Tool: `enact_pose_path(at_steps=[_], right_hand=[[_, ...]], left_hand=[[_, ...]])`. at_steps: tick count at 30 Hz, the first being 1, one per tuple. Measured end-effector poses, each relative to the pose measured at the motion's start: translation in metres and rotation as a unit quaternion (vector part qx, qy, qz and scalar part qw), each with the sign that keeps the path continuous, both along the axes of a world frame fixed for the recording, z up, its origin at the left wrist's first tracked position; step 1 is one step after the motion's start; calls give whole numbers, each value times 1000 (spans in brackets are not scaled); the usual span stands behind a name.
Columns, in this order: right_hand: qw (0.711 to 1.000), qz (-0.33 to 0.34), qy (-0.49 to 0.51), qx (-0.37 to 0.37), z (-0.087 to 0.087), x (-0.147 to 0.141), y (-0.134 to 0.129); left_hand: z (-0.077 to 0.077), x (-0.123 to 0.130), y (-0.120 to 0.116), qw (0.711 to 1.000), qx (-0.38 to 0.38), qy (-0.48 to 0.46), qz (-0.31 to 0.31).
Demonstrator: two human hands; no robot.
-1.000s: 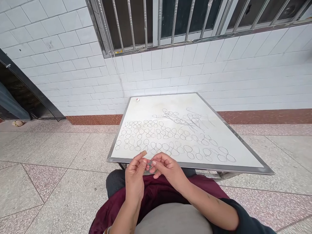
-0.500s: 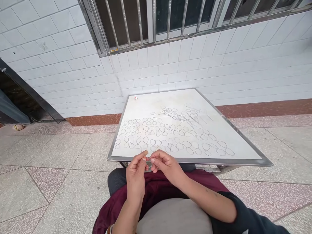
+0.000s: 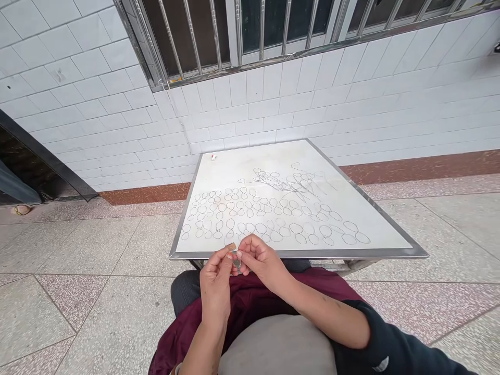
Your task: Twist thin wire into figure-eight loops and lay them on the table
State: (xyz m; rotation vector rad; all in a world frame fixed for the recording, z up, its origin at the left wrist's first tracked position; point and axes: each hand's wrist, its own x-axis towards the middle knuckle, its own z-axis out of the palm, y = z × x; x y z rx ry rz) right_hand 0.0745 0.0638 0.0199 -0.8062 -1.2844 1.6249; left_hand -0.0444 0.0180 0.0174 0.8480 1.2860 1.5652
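Both my hands meet at the near edge of the white table point(image 3: 250, 159), above my lap. My left hand point(image 3: 215, 278) pinches a thin wire ring point(image 3: 236, 263) between thumb and index finger. A tan strip point(image 3: 232, 246) covers the tip of that index finger. From the other side, the thumb and fingers of my right hand point(image 3: 261, 260) are closed on the same ring. What the fingertips do at the join is too small to make out. Several thin dark wire rings point(image 3: 296, 207), many paired like figure eights, lie in rows across the tabletop.
Behind the rows sits a tangled heap of wire loops point(image 3: 283, 181). A small white and red object point(image 3: 213, 157) lies at the far left corner. The table has a grey metal edge point(image 3: 297, 254). Beyond stands a white tiled wall point(image 3: 234, 114) with a barred window point(image 3: 250, 31).
My right hand has turned slightly and its fingers are raised a little. The ring between my hands looks more upright. The whole view has shifted slightly.
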Motion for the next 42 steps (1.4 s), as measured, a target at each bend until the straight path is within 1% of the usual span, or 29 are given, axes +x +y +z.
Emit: enact_pose_path(at_steps=[4, 9, 13, 15, 17, 18, 20, 22, 23, 25, 28, 33, 38, 42], right_hand=[[1000, -18, -14, 13, -2, 0, 0], [997, -36, -52, 41, -4, -1, -1], [991, -43, -109, 69, -6, 0, 0], [984, -43, -143, 99, -8, 2, 1], [970, -49, -185, 150, -9, 4, 2], [958, -54, -213, 183, -10, 5, 3], [926, -64, -273, 253, -10, 7, 5], [894, -72, -317, 308, -10, 9, 6], [883, -75, -330, 326, -10, 9, 6], [872, -78, -339, 345, -9, 9, 7], [869, -78, -339, 352, -8, 9, 6], [876, -73, -335, 340, -5, 9, 5], [878, -69, -336, 335, -1, 8, 5], [891, -77, -325, 307, -5, 7, 4]], left_hand=[[1, 0, 1, 1000, -5, -8, -6], [3, 3, 3, 999, -11, -42, -24], [6, 7, 3, 997, -16, -64, -25], [7, 8, 2, 997, -21, -73, -23], [7, 9, 2, 996, -25, -83, -16], [7, 10, 2, 996, -25, -86, -13], [7, 10, 1, 995, -20, -93, -9], [6, 10, 1, 995, -12, -97, -9], [6, 10, 0, 995, -8, -100, -8], [5, 10, 0, 994, -3, -106, -5], [4, 10, -1, 994, -2, -108, -2], [4, 10, -1, 995, -3, -101, -5], [3, 8, 2, 995, -24, -95, 15], [-1, 8, 5, 992, -20, -125, 26]])
